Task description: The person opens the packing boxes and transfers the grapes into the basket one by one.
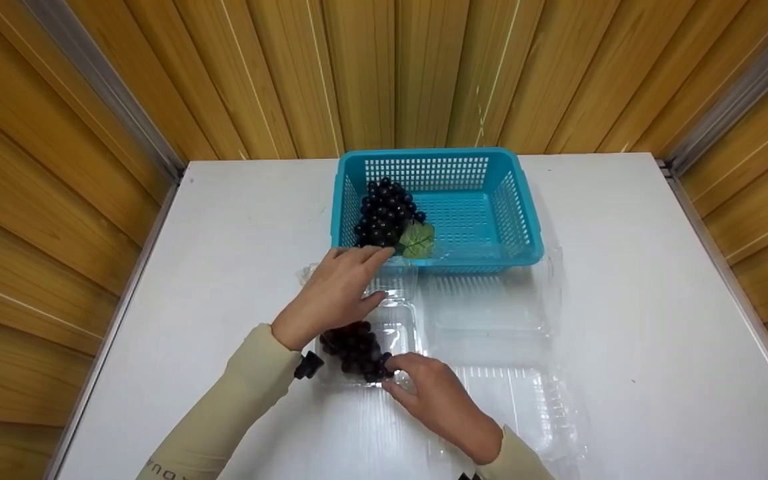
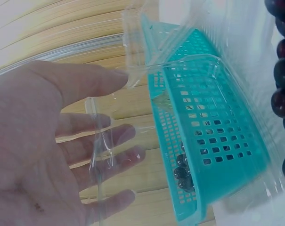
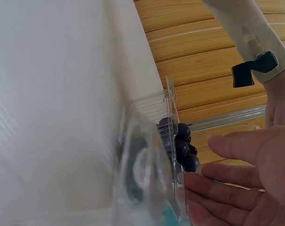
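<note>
A bunch of dark grapes (image 1: 354,350) lies in the base of a clear plastic clamshell box (image 1: 405,333), whose lid (image 1: 403,279) stands raised on the far side. My left hand (image 1: 337,287) is at that lid; the left wrist view shows its fingers (image 2: 126,134) extended behind the clear plastic and the thumb apart from them. At the near right corner of the box, my right hand (image 1: 437,397) has its fingertips right by the grapes. In the right wrist view, its fingers (image 3: 227,188) reach straight along the box wall, thumb spread away.
Behind the box stands a turquoise basket (image 1: 532,250), holding another bunch of dark grapes (image 1: 384,213) with a green leaf (image 1: 419,240). A second clear clamshell box (image 1: 511,400) lies opened on the white table (image 1: 651,300), to the right. Wood-patterned panels (image 1: 424,73) enclose the table.
</note>
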A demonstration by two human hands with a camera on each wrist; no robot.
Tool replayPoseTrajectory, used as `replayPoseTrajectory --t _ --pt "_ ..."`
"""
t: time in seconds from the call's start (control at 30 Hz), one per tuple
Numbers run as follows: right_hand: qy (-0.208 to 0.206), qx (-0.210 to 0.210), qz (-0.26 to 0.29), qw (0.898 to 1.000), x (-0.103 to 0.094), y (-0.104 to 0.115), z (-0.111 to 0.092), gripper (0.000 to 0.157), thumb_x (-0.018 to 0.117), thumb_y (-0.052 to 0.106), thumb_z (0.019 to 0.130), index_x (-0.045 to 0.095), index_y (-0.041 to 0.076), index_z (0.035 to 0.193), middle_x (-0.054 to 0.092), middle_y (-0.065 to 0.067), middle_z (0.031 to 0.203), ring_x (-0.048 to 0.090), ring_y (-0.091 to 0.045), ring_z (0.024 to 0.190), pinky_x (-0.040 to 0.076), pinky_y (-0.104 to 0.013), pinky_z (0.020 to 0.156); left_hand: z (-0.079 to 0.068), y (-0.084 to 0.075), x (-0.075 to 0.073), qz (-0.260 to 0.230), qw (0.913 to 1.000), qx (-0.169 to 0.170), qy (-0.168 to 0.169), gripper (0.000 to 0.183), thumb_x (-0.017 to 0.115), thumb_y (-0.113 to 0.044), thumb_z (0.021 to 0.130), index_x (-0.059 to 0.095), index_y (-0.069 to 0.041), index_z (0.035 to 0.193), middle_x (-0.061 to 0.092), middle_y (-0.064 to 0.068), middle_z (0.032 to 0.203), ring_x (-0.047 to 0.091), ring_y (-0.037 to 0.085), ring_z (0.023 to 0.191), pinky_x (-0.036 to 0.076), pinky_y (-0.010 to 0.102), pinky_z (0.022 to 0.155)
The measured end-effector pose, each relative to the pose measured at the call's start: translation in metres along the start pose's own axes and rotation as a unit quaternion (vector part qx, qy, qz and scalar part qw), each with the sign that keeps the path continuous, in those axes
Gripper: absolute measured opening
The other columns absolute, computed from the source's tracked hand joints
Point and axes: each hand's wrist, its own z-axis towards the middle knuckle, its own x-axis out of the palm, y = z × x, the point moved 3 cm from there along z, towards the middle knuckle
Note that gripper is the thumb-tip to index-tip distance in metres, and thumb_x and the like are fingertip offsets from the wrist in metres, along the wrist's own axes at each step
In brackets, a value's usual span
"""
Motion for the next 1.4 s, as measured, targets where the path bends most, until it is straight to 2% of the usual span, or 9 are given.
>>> replayPoseTrajectory --t 0.23,0.53,0.83,1.2,1.4 --pt "0.009 -0.012 0.007 1.000 0.0020 -0.0002 -0.0030 0.018 0.063 0.025 0.085 0.066 0.012 0.097 0.068 0.003 0.095 0.063 -0.011 0.090 0.051 -0.029 0.078 0.0016 0.0001 0.0043 0.030 0.9995 -0.003 -0.012 0.067 0.066 -0.035 0.081 0.039 -0.016 0.138 0.050 0.002 0.134 0.048 0.019 0.122 0.034 0.050 0.101" --pt "0.023 -0.047 0.013 0.999 0.0016 0.0009 -0.0018 0.016 0.064 0.025 0.085 0.065 0.014 0.097 0.068 0.003 0.095 0.063 -0.007 0.090 0.051 -0.026 0.075 0.0034 -0.0018 0.0021 0.025 0.9991 -0.002 -0.034 0.065 0.066 -0.034 0.081 0.040 -0.014 0.138 0.049 0.004 0.135 0.047 0.022 0.123 0.027 0.057 0.104" --pt "0.060 -0.042 0.033 0.997 -0.0003 0.0016 -0.0047 0.022 0.062 0.026 0.087 0.063 0.013 0.105 0.066 0.001 0.101 0.063 -0.011 0.092 0.051 -0.027 0.078 0.0047 -0.0036 0.0070 0.031 0.9989 -0.008 -0.034 0.071 0.065 -0.036 0.082 0.035 -0.013 0.141 0.043 0.005 0.141 0.042 0.024 0.128 0.025 0.055 0.107" --pt "0.069 -0.043 0.039 0.996 0.0005 0.0006 -0.0053 0.023 0.061 0.028 0.087 0.062 0.013 0.106 0.066 0.002 0.101 0.063 -0.011 0.091 0.050 -0.026 0.079 0.0006 -0.0049 0.0082 0.029 0.9992 -0.010 -0.024 0.075 0.065 -0.038 0.082 0.029 -0.014 0.144 0.035 0.006 0.147 0.033 0.026 0.135 0.019 0.053 0.110" --pt "0.078 -0.043 0.047 0.995 -0.0006 0.0012 -0.0050 0.024 0.060 0.027 0.087 0.062 0.013 0.107 0.066 0.002 0.102 0.063 -0.011 0.093 0.050 -0.026 0.079 -0.0027 -0.0086 0.0053 0.023 0.9983 0.016 -0.050 0.070 0.066 -0.035 0.082 0.035 -0.010 0.140 0.036 0.007 0.145 0.034 0.025 0.134 0.029 0.048 0.107"
